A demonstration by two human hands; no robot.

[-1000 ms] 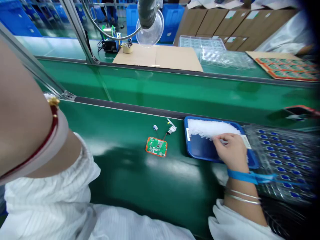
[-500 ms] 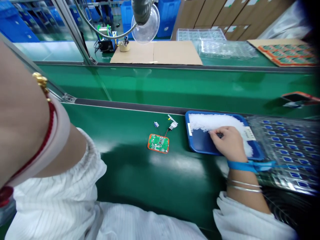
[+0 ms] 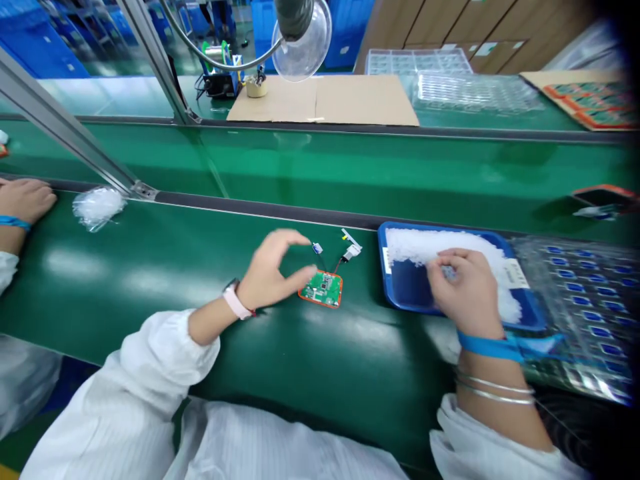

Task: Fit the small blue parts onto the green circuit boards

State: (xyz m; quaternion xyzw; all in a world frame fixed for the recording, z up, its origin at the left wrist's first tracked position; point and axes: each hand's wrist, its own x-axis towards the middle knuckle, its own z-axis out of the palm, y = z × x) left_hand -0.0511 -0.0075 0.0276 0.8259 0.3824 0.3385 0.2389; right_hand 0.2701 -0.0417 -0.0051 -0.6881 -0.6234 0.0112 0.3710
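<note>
My left hand (image 3: 273,270) is open, thumb and index finger spread at the left edge of a green circuit board (image 3: 324,289) with an orange rim. Beyond the board lie a small white-and-blue part (image 3: 317,248) and a white connector (image 3: 351,252) on a red and black wire. Over the blue tray (image 3: 407,290) of white granules (image 3: 425,245), my right hand (image 3: 463,287) is closed, thumb pressed to the fingertips. Whatever it pinches, if anything, is too small to name.
Right of the tray lies a clear plastic tray of blue-faced parts (image 3: 583,300). A co-worker's hand (image 3: 25,200) rests at the far left, near a crumpled plastic bag (image 3: 99,205). A metal post (image 3: 85,137) slants down to the table's back edge.
My left arm, raised close to the camera before, has come down and its hand now reaches the board. The right hand stays pinched over the tray. The co-worker's hand and the bag are now visible.
</note>
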